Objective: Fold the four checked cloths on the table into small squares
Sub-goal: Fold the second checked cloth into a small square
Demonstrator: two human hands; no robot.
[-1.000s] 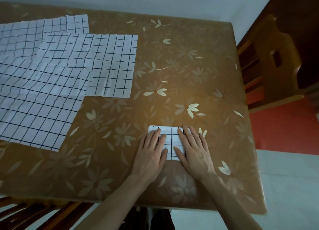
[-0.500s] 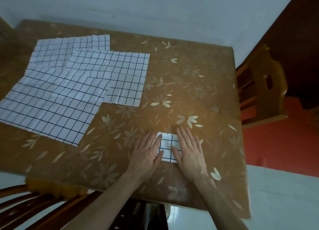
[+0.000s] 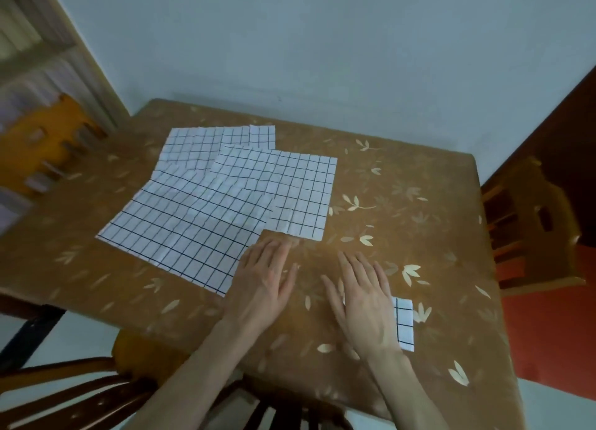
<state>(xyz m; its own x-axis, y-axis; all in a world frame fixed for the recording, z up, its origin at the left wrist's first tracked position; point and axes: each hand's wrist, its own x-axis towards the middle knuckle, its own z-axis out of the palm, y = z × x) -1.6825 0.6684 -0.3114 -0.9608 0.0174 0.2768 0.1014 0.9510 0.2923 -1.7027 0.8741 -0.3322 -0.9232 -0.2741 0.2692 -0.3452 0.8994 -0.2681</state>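
Note:
Three white checked cloths lie spread and overlapping on the table's left half: a near one, a middle one and a far one. A fourth cloth, folded small, lies near the front right, partly hidden under my right hand. Both hands are flat with straight fingers. My left hand is beside the near cloth's right corner, fingertips close to the middle cloth's front edge. Neither hand holds anything.
The table has a brown cover with a leaf pattern. Wooden chairs stand at the right, at the far left and at the near edge below me. A pale wall runs behind the table.
Both hands have left the folded cloth and moved forward and left toward the spread cloths. The camera has tilted up, so more wall shows.

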